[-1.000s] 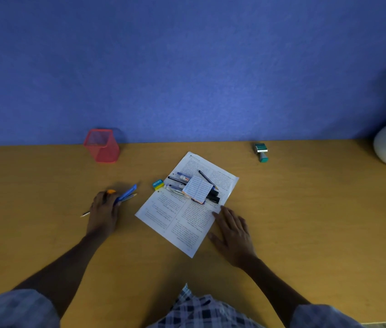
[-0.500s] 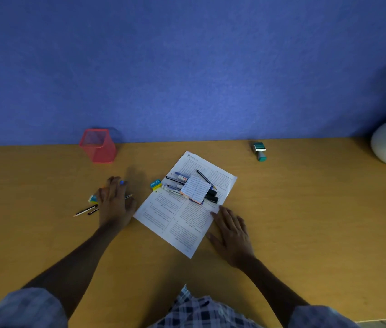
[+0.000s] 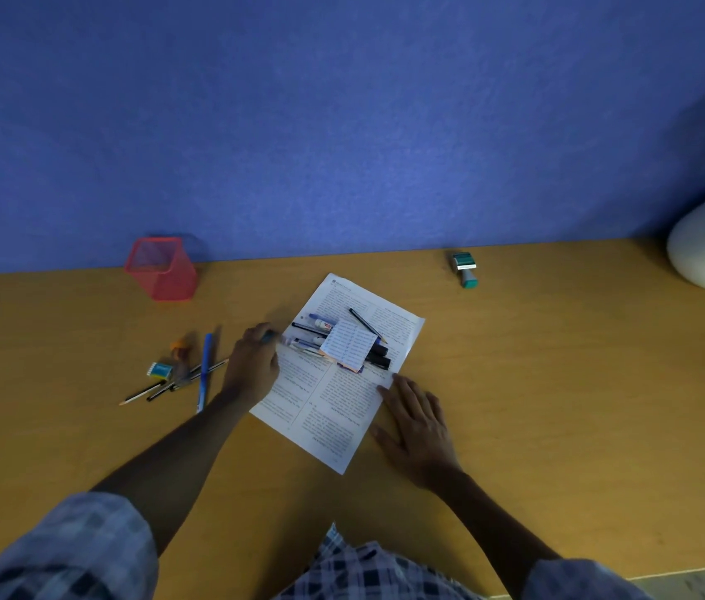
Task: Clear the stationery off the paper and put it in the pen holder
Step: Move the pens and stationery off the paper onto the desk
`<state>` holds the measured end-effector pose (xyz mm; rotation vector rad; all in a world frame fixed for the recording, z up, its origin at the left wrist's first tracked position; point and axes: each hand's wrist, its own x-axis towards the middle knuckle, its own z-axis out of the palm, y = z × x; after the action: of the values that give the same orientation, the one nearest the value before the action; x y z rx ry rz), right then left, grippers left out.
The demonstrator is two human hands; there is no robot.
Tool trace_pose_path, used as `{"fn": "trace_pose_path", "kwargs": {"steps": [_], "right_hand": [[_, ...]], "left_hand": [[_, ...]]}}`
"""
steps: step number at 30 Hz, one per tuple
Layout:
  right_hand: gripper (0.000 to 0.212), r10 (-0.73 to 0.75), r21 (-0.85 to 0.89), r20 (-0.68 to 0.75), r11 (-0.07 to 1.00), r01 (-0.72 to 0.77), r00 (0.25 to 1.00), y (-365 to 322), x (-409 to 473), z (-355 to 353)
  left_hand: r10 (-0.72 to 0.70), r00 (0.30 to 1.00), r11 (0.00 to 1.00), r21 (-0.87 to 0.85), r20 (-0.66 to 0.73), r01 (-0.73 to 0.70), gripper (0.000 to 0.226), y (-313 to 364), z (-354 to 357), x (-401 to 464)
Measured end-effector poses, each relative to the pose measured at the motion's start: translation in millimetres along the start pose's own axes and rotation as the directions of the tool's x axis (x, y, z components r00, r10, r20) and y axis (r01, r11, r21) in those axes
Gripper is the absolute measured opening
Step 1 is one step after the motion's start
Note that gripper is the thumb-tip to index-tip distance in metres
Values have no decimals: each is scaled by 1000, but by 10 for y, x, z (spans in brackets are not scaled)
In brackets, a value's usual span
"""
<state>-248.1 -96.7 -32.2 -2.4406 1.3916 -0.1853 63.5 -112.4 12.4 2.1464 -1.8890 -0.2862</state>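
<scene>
- On the counter, the left hand curls over a small blue-green thing at the left edge of the paper; whether it grips is unclear
- The right hand lies open and flat, fingertips pinning the paper's right edge
- Best to lift each piece clear rather than drag it, keeping the sheet pinned
- One pink pen holder stands upright at the back left, well apart
- One notepad tops roughly six pens on the paper
- Beside the paper: one blue pen, about three pencils, one eraser
</scene>
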Motion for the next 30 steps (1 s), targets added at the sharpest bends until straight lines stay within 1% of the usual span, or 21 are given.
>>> {"fn": "trace_pose_path", "kwargs": {"steps": [2, 4, 6, 9, 13, 16, 18, 21, 24, 27, 30], "right_hand": [[66, 1, -2, -5, 1000, -1, 1000, 0, -2, 9], [66, 1, -2, -5, 1000, -1, 1000, 2, -6, 15], [67, 1, -9, -4, 1000, -1, 1000, 1, -7, 15], [67, 3, -7, -4, 1000, -4, 1000, -11, -9, 5], [68, 5, -4, -10, 1000, -5, 1000, -27, -17, -11], [68, 8, -5, -4, 1000, -8, 1000, -24, -18, -4], [68, 8, -4, -5, 1000, -8, 1000, -19, -17, 2], [67, 8, 3, -13, 1000, -8, 1000, -12, -20, 9], [67, 7, 13, -18, 1000, -7, 1000, -2, -16, 26], [66, 4, -2, -17, 1000, -4, 1000, 11, -9, 37], [65, 6, -8, -14, 1000, -6, 1000, 15, -6, 33]], "left_hand": [[-49, 999, 994, 94, -3, 49, 36, -71, -24, -19], [-89, 996, 978, 188, -24, 92, 32, -163, -52, -70], [-130, 990, 962, 235, -55, 140, 26, -257, -74, -137], [-169, 980, 949, 250, -102, 190, 22, -406, -95, -230], [-152, 978, 953, 239, -145, 184, 28, -586, -101, -315], [-162, 975, 955, 225, -152, 194, 33, -518, -89, -284], [-111, 986, 971, 197, -123, 133, 37, -374, -71, -198], [53, 998, 993, 109, -38, -49, 44, -95, -30, -48], [120, 989, 990, 63, 82, -126, 62, 203, 56, 86], [198, 956, 977, 31, 216, -210, 79, 471, 160, 251], [283, 894, 936, 101, 348, -336, 91, 662, 254, 412]]}}
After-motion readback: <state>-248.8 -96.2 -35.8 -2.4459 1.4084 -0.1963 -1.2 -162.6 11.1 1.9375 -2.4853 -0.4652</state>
